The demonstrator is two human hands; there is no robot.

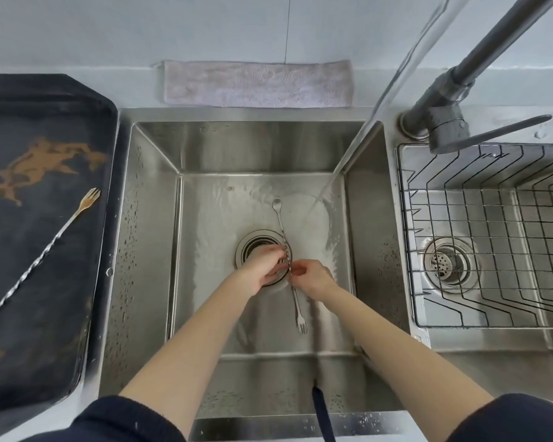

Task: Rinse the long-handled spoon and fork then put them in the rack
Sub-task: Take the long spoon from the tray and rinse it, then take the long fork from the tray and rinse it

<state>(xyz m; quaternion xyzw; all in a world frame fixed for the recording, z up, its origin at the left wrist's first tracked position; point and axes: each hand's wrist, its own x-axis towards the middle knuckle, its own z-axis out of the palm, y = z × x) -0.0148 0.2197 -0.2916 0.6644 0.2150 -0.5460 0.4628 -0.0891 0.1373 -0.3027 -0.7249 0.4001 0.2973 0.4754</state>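
Note:
A long twisted-handle utensil [281, 222] with a spoon bowl at its far end and fork tines at its near end lies over the steel sink [150, 237], above the drain. My left hand [264, 264] and my right hand [312, 277] both pinch its middle. Water [348, 154] streams from the tap and lands just right of the spoon bowl. A second long fork [50, 247], its tines stained brown, lies on the black tray [20, 314] at the left. The wire rack [492, 224] sits in the right basin and holds nothing.
A dark faucet [444, 113] with a lever stands behind the rack. A folded grey cloth [257, 84] lies behind the sink. Brown residue [39, 164] stains the tray. A dark cord [323, 416] hangs at the sink's front edge.

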